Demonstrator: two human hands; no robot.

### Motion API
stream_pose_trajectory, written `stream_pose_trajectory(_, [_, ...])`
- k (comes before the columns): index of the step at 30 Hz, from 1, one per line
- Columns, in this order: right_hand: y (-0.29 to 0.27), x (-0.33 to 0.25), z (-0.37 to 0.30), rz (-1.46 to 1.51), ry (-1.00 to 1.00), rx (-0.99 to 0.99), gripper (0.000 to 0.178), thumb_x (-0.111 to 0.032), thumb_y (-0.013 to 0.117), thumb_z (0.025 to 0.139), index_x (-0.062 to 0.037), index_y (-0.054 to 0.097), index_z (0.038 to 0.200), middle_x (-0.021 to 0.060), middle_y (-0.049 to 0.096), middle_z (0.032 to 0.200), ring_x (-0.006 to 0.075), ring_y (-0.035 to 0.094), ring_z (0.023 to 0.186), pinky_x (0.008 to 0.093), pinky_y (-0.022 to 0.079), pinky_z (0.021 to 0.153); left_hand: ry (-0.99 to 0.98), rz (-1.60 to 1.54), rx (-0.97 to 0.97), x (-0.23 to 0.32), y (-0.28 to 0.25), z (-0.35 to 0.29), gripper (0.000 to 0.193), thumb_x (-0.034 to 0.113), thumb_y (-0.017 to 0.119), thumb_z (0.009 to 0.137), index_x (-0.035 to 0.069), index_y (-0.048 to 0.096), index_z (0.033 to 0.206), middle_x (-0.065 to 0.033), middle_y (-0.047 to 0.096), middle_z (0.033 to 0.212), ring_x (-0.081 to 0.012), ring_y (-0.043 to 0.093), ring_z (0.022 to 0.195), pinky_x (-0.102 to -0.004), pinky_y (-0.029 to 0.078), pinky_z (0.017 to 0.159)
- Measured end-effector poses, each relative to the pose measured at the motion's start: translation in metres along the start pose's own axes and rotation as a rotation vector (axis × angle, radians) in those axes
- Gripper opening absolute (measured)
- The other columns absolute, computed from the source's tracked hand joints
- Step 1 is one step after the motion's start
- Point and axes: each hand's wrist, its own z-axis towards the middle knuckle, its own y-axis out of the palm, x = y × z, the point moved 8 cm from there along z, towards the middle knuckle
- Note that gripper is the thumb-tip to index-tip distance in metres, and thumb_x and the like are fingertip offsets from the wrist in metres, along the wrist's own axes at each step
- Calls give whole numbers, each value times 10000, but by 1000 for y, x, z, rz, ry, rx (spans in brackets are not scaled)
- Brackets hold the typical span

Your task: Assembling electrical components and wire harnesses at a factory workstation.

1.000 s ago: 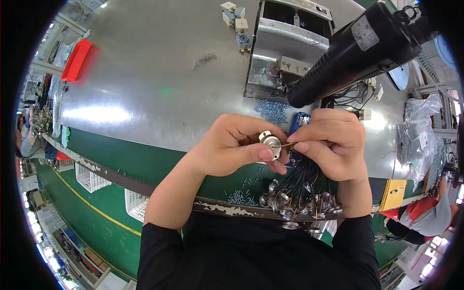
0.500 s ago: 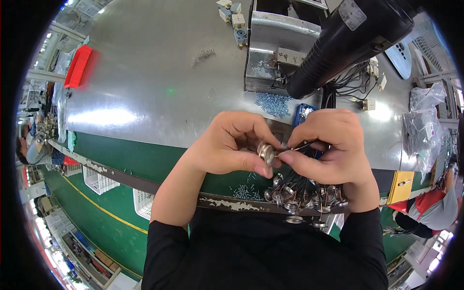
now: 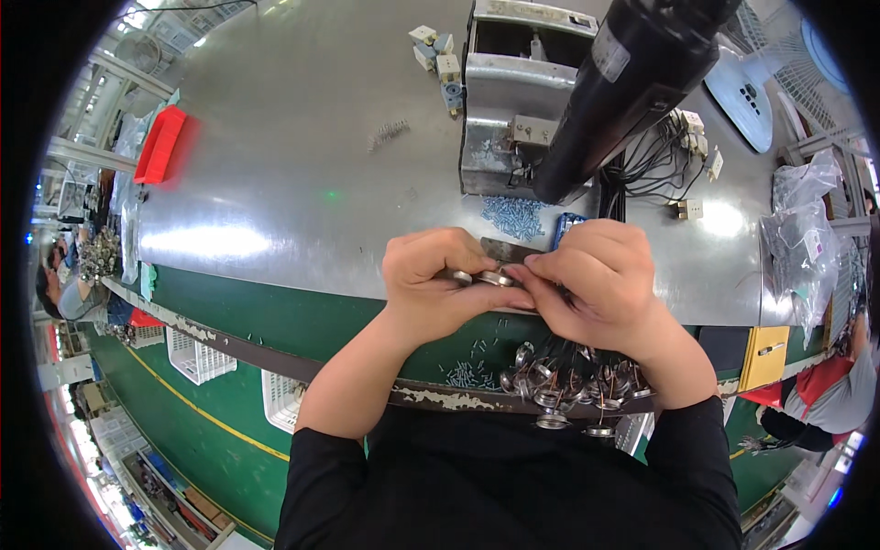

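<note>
My left hand (image 3: pixel 431 286) is closed round shiny, round metal parts; one metal disc (image 3: pixel 496 279) shows flat between thumb and fingertips, and a second rim peeks out closer to the palm. Fingertips of my right hand (image 3: pixel 596 286) pinch together at the disc's right edge, where they cover most of the thin black wire they grip. Both hands meet over the bench's front part. Just below them, a bunch of similar round metal parts (image 3: pixel 550 398) on dark wires lies at the bench edge, some hanging over it.
Blue-sleeved small pieces (image 3: pixel 515 218) lie in a pile beyond my hands, before a metal machine (image 3: pixel 500 137) and a thick black cylinder (image 3: pixel 623 92). Loose screws (image 3: pixel 467 374) lie on the green mat. A red bin (image 3: pixel 160 145) stands left; a yellow notepad (image 3: pixel 763 357) lies right.
The disc has turned from upright to nearly flat, and my hands have drawn closer together. My right fingers now hide the wire that showed before. The whole view has shifted slightly.
</note>
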Motion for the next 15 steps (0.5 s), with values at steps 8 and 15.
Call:
stream_pose_trajectory(8, [-4,0,3,9,105,-29,201,15,809,754,-1,760,948,71,633,666,228,592,524,339,462,507,18,72,-70,20,-3,15,186,-130,753,833,-28,690,975,-137,746,866,-194,734,768,-296,584,685])
stream_pose_trajectory(15, [12,17,-5,389,419,-187,387,0,694,880,77,706,1259,173,699,836,315,675,694,349,520,639,176,443,227,23,-11,12,227,-105,786,784,5,707,966,-125,749,871,-240,740,726,-313,582,638])
